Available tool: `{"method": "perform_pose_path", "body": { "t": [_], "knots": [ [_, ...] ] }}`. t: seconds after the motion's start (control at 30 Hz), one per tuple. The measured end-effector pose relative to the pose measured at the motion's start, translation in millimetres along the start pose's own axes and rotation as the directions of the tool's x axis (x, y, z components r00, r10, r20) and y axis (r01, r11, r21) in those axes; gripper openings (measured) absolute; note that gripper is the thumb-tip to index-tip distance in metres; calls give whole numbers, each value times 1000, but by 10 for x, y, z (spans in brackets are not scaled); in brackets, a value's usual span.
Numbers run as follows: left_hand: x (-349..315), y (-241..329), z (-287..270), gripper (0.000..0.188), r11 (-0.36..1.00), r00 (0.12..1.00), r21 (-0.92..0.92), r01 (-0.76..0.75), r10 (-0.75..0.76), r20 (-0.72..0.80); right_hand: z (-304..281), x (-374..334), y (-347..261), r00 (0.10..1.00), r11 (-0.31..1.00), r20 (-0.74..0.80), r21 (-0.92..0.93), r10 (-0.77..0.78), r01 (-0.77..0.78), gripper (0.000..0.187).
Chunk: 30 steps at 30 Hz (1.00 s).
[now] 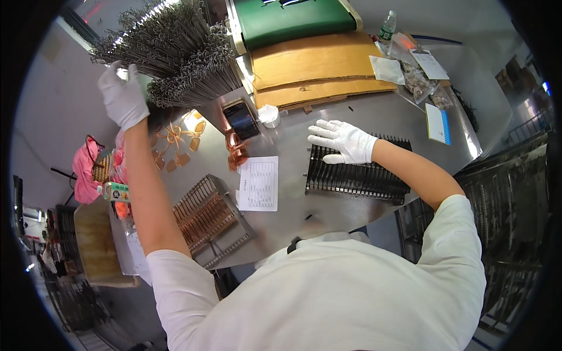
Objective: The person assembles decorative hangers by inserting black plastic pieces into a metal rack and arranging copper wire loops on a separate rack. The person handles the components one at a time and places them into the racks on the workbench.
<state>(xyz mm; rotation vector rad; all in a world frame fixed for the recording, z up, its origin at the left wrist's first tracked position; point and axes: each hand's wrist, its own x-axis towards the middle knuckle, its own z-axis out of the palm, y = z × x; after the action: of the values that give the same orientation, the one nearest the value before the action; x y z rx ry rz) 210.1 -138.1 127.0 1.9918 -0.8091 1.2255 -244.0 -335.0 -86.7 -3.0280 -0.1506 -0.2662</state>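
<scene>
My left hand (124,98), in a white glove, is stretched far forward at the left. Its thumb and fingers are apart, with nothing visible between them. Beside it stands a dense bunch of thin metal rods with hooked ends (196,67). My right hand (346,143), also gloved in white, lies with fingers extended over the far side of a black slotted rack (357,180). A second slotted rack (205,213), holding a row of coppery pieces, sits on the near left of the metal table (293,219).
A phone (240,120) leans beside a small white roll (268,116). Nearby lie a written sheet (258,184) and copper-coloured flat pieces (178,140). Cardboard (316,67), a green bin (295,23), a bottle (387,26) and plastic bags (417,82) occupy the back. A pink bag (88,172) is at left.
</scene>
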Motion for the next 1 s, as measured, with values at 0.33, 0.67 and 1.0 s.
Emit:
{"method": "perform_pose_path", "body": {
  "t": [0.33, 0.67, 1.0],
  "knots": [
    [488, -419, -238, 34, 571, 928, -749, 338, -335, 163, -92, 38, -285, 995, 996, 69, 47, -74, 71, 67],
    [553, -467, 463, 49, 997, 988, 14, -77, 74, 133, -111, 32, -434, 991, 990, 38, 61, -130, 128, 63],
    [1098, -617, -24, 46, 973, 957, 221, 69, -127, 260, -95, 0, -399, 991, 987, 7, 95, -132, 130, 63]
  ]
}}
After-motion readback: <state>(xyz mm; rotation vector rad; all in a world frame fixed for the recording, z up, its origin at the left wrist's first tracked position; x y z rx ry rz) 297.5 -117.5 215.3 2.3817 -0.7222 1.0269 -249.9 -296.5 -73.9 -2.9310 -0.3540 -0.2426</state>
